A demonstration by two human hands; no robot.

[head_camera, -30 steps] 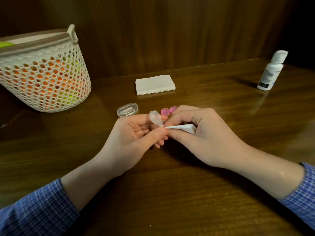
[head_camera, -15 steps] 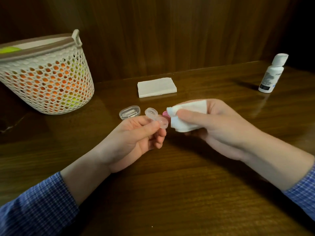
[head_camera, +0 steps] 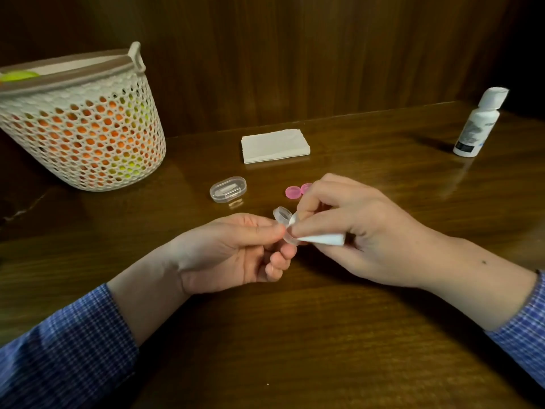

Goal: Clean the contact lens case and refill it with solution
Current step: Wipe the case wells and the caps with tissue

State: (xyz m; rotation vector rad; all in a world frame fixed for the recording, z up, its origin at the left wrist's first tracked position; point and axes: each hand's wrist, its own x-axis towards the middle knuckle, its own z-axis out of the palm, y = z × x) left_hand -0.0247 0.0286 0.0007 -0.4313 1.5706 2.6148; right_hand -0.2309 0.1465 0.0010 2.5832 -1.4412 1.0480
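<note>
My left hand (head_camera: pixel 236 249) pinches a clear, two-cup contact lens case (head_camera: pixel 282 216) above the middle of the wooden table. One cup shows open at the top; the other is covered. My right hand (head_camera: pixel 354 228) holds a folded white tissue (head_camera: pixel 323 239) and presses its tip into the lower cup. Two pink caps (head_camera: pixel 298 191) lie on the table just behind my right hand. The white solution bottle (head_camera: pixel 479 123) stands with its lid on at the far right.
A stack of folded white tissues (head_camera: pixel 275 145) lies at the back centre. A small clear oval box (head_camera: pixel 227 189) sits left of the caps. A white perforated basket (head_camera: pixel 79 122) with orange and yellow contents stands at the back left, against the wood panel wall.
My right hand, which had drawn the tissue back from the case, has come back down and pushed the tissue tip into the lower cup. The left hand keeps its hold on the case.
</note>
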